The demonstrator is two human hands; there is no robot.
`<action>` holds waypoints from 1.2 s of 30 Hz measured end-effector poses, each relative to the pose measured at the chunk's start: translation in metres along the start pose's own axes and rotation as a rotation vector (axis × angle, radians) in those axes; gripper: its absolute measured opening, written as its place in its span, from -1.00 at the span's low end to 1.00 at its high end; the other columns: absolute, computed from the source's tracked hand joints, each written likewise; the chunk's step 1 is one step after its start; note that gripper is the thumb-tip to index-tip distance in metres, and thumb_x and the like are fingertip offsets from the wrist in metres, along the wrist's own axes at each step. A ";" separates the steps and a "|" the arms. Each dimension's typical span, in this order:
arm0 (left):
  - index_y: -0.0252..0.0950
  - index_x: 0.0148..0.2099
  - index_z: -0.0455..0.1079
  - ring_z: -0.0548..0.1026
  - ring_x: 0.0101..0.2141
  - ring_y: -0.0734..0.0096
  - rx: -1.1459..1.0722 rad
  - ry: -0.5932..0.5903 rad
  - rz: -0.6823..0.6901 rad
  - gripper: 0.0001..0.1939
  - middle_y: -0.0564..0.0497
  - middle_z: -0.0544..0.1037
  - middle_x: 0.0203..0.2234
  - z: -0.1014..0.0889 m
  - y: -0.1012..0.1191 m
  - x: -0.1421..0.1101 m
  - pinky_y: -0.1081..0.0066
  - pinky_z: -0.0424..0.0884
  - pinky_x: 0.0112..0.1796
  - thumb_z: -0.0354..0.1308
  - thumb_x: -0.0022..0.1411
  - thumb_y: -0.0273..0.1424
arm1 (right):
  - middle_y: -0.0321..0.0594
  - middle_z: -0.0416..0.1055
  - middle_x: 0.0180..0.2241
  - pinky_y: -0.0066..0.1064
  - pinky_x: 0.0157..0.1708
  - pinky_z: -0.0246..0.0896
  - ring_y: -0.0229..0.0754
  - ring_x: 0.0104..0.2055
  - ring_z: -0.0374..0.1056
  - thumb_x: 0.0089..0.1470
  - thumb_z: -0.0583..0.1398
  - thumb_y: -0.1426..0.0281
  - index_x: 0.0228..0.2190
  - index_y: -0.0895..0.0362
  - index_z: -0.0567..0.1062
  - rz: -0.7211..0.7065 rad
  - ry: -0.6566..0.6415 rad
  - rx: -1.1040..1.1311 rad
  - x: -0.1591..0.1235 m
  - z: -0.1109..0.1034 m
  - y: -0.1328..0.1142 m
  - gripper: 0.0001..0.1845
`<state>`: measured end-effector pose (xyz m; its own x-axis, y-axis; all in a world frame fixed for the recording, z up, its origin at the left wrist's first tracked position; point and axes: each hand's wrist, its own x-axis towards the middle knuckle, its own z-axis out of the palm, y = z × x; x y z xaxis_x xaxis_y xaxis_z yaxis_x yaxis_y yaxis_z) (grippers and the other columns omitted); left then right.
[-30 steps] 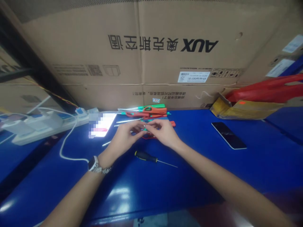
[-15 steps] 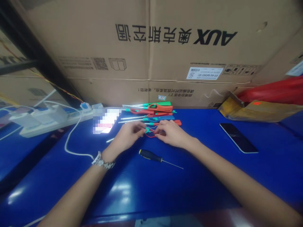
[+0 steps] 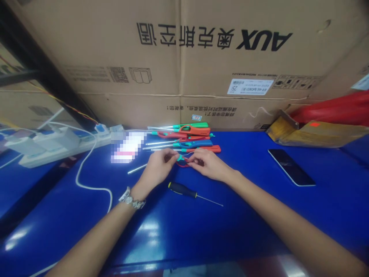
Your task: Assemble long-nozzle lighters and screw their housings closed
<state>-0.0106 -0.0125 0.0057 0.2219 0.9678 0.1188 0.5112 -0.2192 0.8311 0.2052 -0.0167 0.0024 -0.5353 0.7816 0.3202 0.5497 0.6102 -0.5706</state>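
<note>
Fingers closed, my left hand (image 3: 158,165) pinches a long-nosed gas lighter at its green collar (image 3: 180,158). A thin metal tube (image 3: 137,168) sticks out to the left from behind this hand. My right hand (image 3: 211,163) is closed on the lighter's red body (image 3: 182,164), which shows between the hands with a thin pale wire above it. Its rear part is hidden by my right fingers. Just behind the hands lie several gas lighters, among them a blue one (image 3: 196,144), an orange one (image 3: 197,131) and a green one (image 3: 198,125).
A black and yellow screwdriver (image 3: 183,190) lies in front of the hands. A phone (image 3: 291,167) rests at the right, near a taped box (image 3: 311,134). At the left are a bright blurred screen (image 3: 128,148), a power strip (image 3: 37,157) and a white cable (image 3: 86,187). Cardboard (image 3: 201,77) stands behind.
My left wrist has shifted slightly right, away from the white cable. The green collar has turned a little between the hands, and my right hand has barely moved.
</note>
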 end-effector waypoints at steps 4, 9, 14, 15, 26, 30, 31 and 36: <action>-0.28 -0.25 0.50 0.55 -0.36 0.28 0.039 0.064 0.031 -0.77 -0.01 0.62 -0.39 0.011 -0.005 0.001 0.37 0.37 -0.32 0.10 0.28 -0.26 | -0.28 0.39 -0.40 -0.45 -0.39 0.13 -0.30 -0.42 0.26 0.20 0.22 0.42 -0.30 0.17 0.54 -0.006 0.034 0.031 -0.003 0.005 0.004 -0.91; -0.26 -0.18 0.46 0.50 -0.38 0.27 0.282 0.134 0.150 -0.79 -0.01 0.59 -0.39 0.018 -0.002 0.000 0.36 0.32 -0.34 0.02 0.37 -0.31 | -0.29 0.37 -0.40 -0.45 -0.38 0.15 -0.30 -0.42 0.25 0.19 0.23 0.44 -0.31 0.15 0.53 -0.004 0.055 0.061 -0.003 0.008 0.008 -0.94; -0.27 -0.15 0.46 0.46 -0.31 0.21 0.498 0.133 0.296 -0.79 -0.05 0.55 -0.39 0.017 -0.001 0.001 0.35 0.32 -0.30 0.00 0.40 -0.37 | -0.29 0.35 -0.41 -0.44 -0.38 0.15 -0.29 -0.42 0.25 0.17 0.24 0.46 -0.31 0.15 0.54 -0.025 0.074 0.059 -0.002 0.009 0.009 -0.95; -0.27 -0.16 0.46 0.46 -0.30 0.21 0.508 0.098 0.322 -0.78 -0.06 0.55 -0.39 0.015 -0.002 0.001 0.35 0.32 -0.29 -0.01 0.40 -0.37 | -0.29 0.35 -0.41 -0.44 -0.38 0.15 -0.29 -0.42 0.25 0.18 0.23 0.46 -0.32 0.15 0.54 -0.025 0.070 0.049 -0.002 0.009 0.008 -0.95; -0.27 -0.01 0.51 0.49 -0.34 0.37 0.261 -0.230 0.319 -0.73 -0.02 0.59 -0.28 -0.004 -0.001 -0.001 0.41 0.37 -0.29 0.20 0.25 -0.35 | -0.29 0.31 -0.43 -0.42 -0.36 0.17 -0.27 -0.39 0.26 0.17 0.25 0.45 -0.33 0.16 0.53 -0.028 0.060 0.016 -0.002 0.008 0.007 -0.96; -0.25 -0.08 0.54 0.46 -0.31 0.34 0.270 -0.179 0.357 -0.78 -0.03 0.56 -0.29 -0.006 -0.003 0.004 0.38 0.34 -0.26 0.16 0.32 -0.30 | -0.28 0.32 -0.43 -0.41 -0.35 0.18 -0.26 -0.39 0.27 0.17 0.24 0.46 -0.33 0.17 0.54 -0.035 0.059 0.020 -0.002 0.008 0.008 -0.95; -0.25 -0.09 0.55 0.46 -0.30 0.33 0.266 -0.175 0.368 -0.77 -0.03 0.54 -0.29 -0.008 -0.004 0.005 0.38 0.34 -0.26 0.13 0.35 -0.28 | -0.28 0.33 -0.42 -0.41 -0.35 0.19 -0.26 -0.39 0.27 0.17 0.24 0.46 -0.32 0.17 0.54 -0.036 0.061 0.023 -0.002 0.008 0.008 -0.95; -0.27 -0.08 0.55 0.44 -0.28 0.31 0.245 -0.289 0.440 -0.68 -0.05 0.49 -0.33 -0.017 -0.010 0.011 0.34 0.35 -0.22 -0.01 0.43 -0.27 | -0.26 0.35 -0.40 -0.42 -0.36 0.19 -0.27 -0.39 0.29 0.19 0.23 0.45 -0.31 0.15 0.54 -0.038 0.066 0.040 -0.002 0.008 0.008 -0.93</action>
<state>-0.0272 0.0022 0.0074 0.6570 0.7138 0.2428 0.4893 -0.6487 0.5829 0.2054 -0.0142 -0.0091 -0.5109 0.7656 0.3910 0.5030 0.6351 -0.5862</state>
